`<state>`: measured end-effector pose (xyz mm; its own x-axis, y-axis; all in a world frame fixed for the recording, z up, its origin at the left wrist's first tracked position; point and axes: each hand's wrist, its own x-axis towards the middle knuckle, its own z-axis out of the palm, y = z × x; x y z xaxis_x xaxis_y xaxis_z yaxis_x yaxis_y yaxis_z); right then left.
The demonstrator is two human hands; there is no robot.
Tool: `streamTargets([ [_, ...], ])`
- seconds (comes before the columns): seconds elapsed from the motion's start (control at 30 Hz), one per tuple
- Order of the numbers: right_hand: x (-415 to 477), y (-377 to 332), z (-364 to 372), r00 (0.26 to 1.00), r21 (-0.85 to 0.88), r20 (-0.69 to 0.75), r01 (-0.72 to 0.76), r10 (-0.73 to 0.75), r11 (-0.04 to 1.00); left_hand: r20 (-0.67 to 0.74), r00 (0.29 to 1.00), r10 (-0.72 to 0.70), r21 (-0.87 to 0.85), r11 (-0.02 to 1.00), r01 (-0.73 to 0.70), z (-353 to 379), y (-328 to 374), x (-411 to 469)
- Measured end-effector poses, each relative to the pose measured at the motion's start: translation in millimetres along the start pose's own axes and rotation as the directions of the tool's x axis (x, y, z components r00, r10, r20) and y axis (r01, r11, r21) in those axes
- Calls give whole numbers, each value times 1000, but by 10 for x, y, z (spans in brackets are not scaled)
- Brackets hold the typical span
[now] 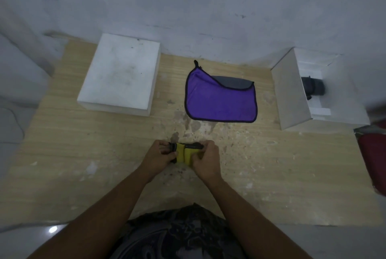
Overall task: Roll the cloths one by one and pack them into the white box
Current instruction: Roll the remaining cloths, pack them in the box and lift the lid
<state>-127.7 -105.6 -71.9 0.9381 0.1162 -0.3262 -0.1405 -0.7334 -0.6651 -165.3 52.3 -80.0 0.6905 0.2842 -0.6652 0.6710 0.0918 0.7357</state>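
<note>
1. Patterned dark garment (183,235) at the bottom edge; both bare forearms reach forward over the table (83,154).
2. Left hand (160,155) has its fingers curled round the left end of the yellow cloth (183,154) and grips it.
3. Right hand (205,159) is clamped on the right end of the same cloth, fingers wrapped over the top.
4. Yellow cloth is a tight short roll with dark edging. It sits on the table between the two hands, near the front middle. Only the centre strip is visible.
5. Table is light wood grain, with stains and specks just beyond the hands.
6. Purple cloth (219,102) lies flat mid-table, well apart from the hands. It has black trim, its top right corner is folded over to show a grey side, and a small loop sits at the top left corner.
7. Flat white piece (120,74), closed and box-shaped, is at the far left of the table, scuffed on top.
8. White box (290,95) is at the far right, open. A dark grey roll (313,88) lies inside against its near wall.
9. Red object (373,154) is at the right edge, cut off and blurry; cannot tell what it is.
10. Pale wall (188,8) stands behind the table.
</note>
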Motion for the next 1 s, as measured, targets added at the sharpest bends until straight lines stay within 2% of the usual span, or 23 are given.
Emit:
streamTargets([
  [0.13, 24, 43, 72, 985, -45, 76, -149, 152, 988, 4, 1000, 18, 49, 999, -19, 48, 36, -60],
  [0.23, 17, 36, 67, 982, 16, 73, -174, 172, 985, 16, 998, 53, 151, 987, -55, 138, 69, -121],
  [0.33, -1, 26, -32, 992, 85, 13, -125, 124, 989, 44, 997, 70, 193, 978, -78, 263, 129, -181],
  [0.47, -29, 7, -292, 999, 232, -30, 43, -37, 972, 36, 998, 46, 51, 998, -48, 518, 328, -286],
  [0.57, -49, -9, -463, 991, 284, 10, 123, -132, 951, -21, 999, 29, -18, 999, -30, 645, 470, -311],
  [0.67, -13, 34, -793, 992, 441, -14, 118, -125, 890, -93, 993, 68, -161, 984, -82, 870, 659, -338],
  [0.8, 135, 162, -1241, 992, 673, -109, 25, 65, 739, -80, 987, 142, -253, 954, -158, 1228, 986, -405],
  [0.87, 228, 243, -1458, 991, 769, -28, -64, 134, 636, -55, 984, 172, -348, 920, -180, 1438, 1138, -400],
  [0.93, 281, 280, -1647, 990, 839, 78, -127, 115, 530, -4, 980, 198, -398, 899, -183, 1622, 1257, -408],
  [1.0, 347, 349, -1859, 997, 848, 51, -72, 54, 525, 63, 968, 243, -397, 896, -199, 1844, 1375, -427],
])
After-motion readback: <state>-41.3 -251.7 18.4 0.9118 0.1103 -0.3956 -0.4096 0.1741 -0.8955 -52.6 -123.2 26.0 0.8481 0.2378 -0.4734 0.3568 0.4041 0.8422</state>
